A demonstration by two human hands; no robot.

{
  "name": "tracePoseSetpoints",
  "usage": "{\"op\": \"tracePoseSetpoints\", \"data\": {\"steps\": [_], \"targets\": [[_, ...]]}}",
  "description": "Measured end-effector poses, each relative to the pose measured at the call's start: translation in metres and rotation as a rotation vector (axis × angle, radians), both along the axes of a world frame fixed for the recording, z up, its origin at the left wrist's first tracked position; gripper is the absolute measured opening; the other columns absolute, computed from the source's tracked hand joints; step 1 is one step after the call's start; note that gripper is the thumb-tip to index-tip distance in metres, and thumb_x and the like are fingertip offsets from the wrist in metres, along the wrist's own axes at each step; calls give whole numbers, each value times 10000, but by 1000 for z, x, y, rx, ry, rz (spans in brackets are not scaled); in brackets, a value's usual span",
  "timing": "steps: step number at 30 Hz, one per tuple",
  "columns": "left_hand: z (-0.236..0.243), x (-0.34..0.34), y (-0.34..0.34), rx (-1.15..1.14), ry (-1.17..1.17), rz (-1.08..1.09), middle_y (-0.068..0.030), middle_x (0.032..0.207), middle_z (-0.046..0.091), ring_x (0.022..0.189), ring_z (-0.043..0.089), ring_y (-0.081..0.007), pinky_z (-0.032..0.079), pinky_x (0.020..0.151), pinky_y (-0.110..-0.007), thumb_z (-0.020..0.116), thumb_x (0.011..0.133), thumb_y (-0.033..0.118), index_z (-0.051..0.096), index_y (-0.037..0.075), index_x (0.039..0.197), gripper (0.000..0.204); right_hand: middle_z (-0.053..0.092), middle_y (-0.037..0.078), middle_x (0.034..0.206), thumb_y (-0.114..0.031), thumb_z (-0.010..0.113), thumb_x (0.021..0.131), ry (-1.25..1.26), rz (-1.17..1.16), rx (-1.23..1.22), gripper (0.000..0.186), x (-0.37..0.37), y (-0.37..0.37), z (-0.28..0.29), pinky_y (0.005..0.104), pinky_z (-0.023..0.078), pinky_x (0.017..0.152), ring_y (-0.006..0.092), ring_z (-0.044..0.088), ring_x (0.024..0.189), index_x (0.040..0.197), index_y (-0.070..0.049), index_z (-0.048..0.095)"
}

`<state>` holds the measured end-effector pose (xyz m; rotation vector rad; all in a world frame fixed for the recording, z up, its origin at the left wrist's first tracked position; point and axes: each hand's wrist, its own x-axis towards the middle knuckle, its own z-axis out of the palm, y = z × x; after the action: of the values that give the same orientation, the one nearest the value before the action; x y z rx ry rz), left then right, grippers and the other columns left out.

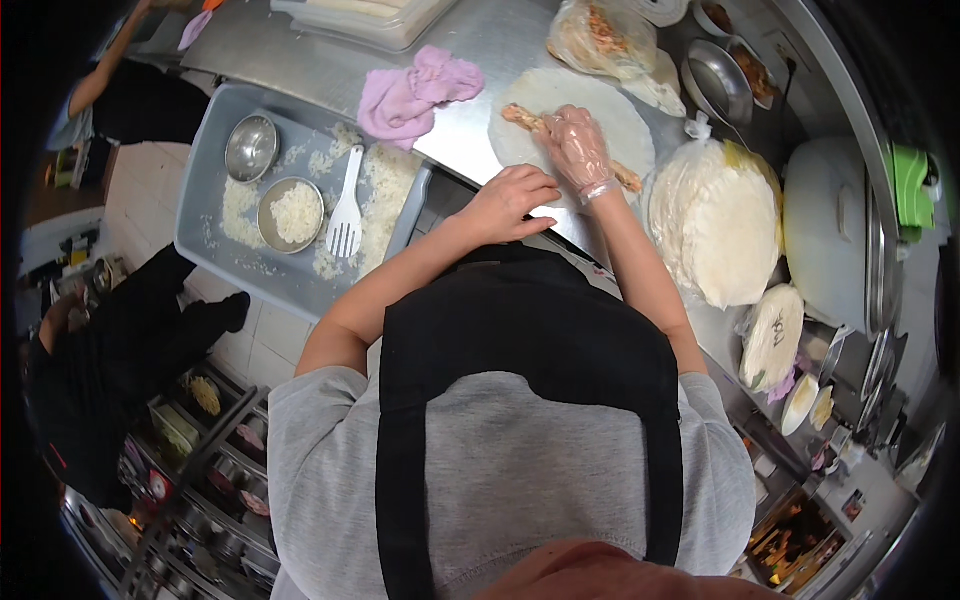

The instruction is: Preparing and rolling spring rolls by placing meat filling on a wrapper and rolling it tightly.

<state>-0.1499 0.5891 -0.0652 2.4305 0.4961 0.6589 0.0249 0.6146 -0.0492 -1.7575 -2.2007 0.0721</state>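
Toward the top, right of centre, a round pale sheet lies spread on the metal tabletop, with a strip of filling across it. The laying of the strip looks largely done: it runs slantwise from the sheet's upper left to its lower right. Its middle is covered, so whether it is even there I cannot tell. No fold over the filling is visible; closing the sheet seems to be what is left for this piece. Just right of it stands a thick stack of round sheets in clear plastic, and above lies a plastic bag with similar filling, so more material remains.

The sheet looks thin, smooth and nearly white; the filling is lumpy, pale with orange-red patches.

The right hand, in a clear glove, is palm-down and cupped over the middle of the strip; whether the fingers grip or only press is hidden. The left hand, bare, is loosely spread at the tabletop's near edge, with nothing seen in it.

At left of the frame, a grey tub holds scattered rice, metal bowls and a white slotted spatula. Upper centre, a purple cloth lies crumpled.
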Motion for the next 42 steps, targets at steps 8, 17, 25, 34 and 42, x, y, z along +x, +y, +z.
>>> {"op": "tracePoseSetpoints", "data": {"steps": [8, 17, 25, 34, 42], "targets": [[-7, -7, 3, -8, -57, -21, -80, 1140, 568, 1089, 497, -261, 386, 947, -392, 675, 743, 266, 603, 59, 1069, 393, 582, 138, 949, -239, 625, 784, 12, 36, -38, 319, -13, 14, -2, 404, 453, 790, 298, 552, 933, 1042, -51, 627], [1, -7, 5, -27, -57, -91, -103, 1134, 563, 1093, 489, -278, 374, 963, -399, 686, 719, 269, 600, 47, 1087, 438, 566, 163, 840, -188, 637, 765, 24, 17, 13, 239, -34, 24, 6, 415, 456, 740, 326, 556, 840, 928, -14, 629], [12, -8, 10, -87, 15, -129, -119, 1081, 563, 1044, 490, -310, 399, 912, -396, 683, 711, 201, 597, 30, 1056, 395, 589, 120, 873, -220, 577, 766, 58, -101, 197, 174, -50, 35, -15, 406, 464, 740, 277, 574, 845, 814, -62, 635], [15, -5, 10, -50, 25, -116, -129, 1163, 564, 1084, 507, -304, 417, 921, -389, 703, 692, 137, 586, -3, 1098, 445, 563, 89, 937, -224, 682, 668, 26, -342, 135, 246, 38, -59, 4, 399, 434, 782, 253, 531, 945, 869, -88, 645], [19, -3, 11, -50, 28, -123, -122, 1176, 564, 1084, 512, -302, 428, 921, -382, 708, 687, 105, 588, 7, 1115, 456, 570, 114, 1016, -193, 713, 683, 288, -322, 10, 403, 87, -92, -16, 383, 425, 875, 304, 513, 979, 1053, -53, 633]]}}
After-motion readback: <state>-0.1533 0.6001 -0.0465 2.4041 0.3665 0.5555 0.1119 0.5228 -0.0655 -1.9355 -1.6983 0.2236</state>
